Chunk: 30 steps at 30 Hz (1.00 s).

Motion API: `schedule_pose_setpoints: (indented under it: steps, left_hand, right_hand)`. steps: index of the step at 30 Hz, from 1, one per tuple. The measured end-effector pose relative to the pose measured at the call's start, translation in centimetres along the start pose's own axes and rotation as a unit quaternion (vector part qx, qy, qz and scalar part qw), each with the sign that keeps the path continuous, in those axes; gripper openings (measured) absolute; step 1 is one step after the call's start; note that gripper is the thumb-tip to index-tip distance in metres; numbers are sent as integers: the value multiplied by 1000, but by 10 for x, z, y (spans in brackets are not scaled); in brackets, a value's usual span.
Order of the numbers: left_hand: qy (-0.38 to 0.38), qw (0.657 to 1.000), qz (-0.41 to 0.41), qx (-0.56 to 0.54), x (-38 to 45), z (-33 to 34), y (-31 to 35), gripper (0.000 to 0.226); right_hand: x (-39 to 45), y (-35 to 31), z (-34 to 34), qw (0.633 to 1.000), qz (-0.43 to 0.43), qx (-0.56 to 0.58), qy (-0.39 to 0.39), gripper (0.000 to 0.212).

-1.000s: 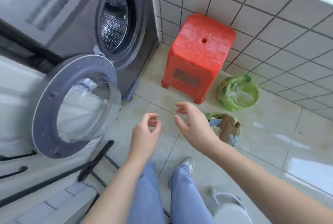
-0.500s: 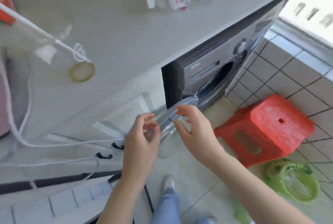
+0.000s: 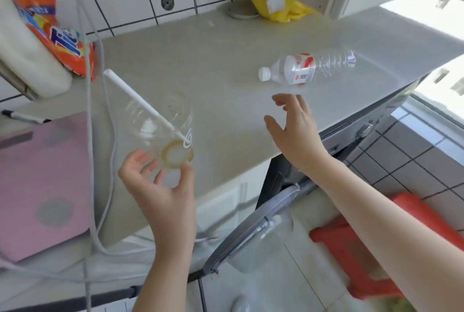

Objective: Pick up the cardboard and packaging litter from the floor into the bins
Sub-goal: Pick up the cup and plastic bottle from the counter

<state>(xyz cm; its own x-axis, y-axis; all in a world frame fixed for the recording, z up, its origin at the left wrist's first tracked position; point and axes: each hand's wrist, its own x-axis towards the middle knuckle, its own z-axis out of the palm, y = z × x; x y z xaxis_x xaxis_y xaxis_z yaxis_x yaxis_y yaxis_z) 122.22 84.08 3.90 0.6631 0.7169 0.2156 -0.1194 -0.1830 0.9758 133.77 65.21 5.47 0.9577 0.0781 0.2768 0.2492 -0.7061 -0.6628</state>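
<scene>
On the tabotop's place above the washer, the tabletop carried everything. Left of the washer lay a pink board. Above it, at the tabletop's far left, leaned an orange detergent bag; a yellow bag sat at the far edge. A clear bottle lay on its side above the washer. A clear cup with a white straw lay left of it. The left hand, fingers spread, reached at the cup's base. The right hand hovered near the bottle, fingers apart, holding nothing.

left grip spread, right grip spread
</scene>
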Motion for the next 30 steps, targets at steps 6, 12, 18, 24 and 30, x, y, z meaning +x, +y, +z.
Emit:
schedule_pose_setpoints:
  steps: [6,12,18,24,30]
  left_hand:
    - [-21,1000,2,-23,28,23,-9,95]
    - [-21,999,23,-10,41,34,-11,101]
    - [-11,999,31,-20,47,40,-13,99]
    - [-1,1000,25,-5,46,41,-17,100]
    - [-7,1000,17,-14,31,43,-8,91]
  right_hand:
    - [71,12,-8,981,-34,-191,-22,58]
    - [108,30,-19,952,7,-302,-52,84]
    - [118,41,-23,934,8,-356,-35,77]
    - [118,47,-29,931,-20,-363,-29,62]
    - [101,41,-34,947,-69,-295,-111,73]
